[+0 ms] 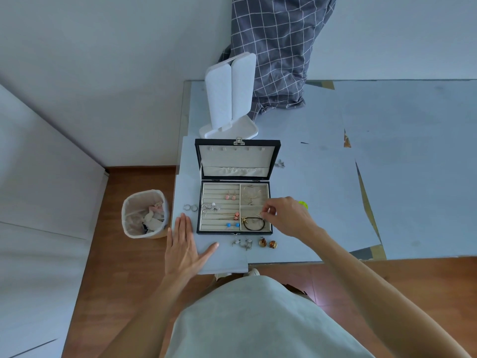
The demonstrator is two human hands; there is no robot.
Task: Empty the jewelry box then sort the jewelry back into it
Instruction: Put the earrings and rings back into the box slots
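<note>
The black jewelry box (198,218) lies open on the table, lid propped up. Its left ring rolls hold pink earrings (230,197), a silver piece (210,207) and blue studs (232,225). A gold chain (251,195) lies in the upper right compartment and a dark bracelet (254,224) in the lower right one. My right hand (289,215) hovers over the right compartments and pinches a thin gold piece (261,215) between thumb and fingers. My left hand (184,248) rests flat on the table left of the box.
Two silver rings (190,208) lie left of the box. Silver earrings (242,243) and amber earrings (268,242) lie before it, another silver piece (280,163) to its right. A white folding mirror (231,99) stands behind. A waste bin (145,214) sits on the floor.
</note>
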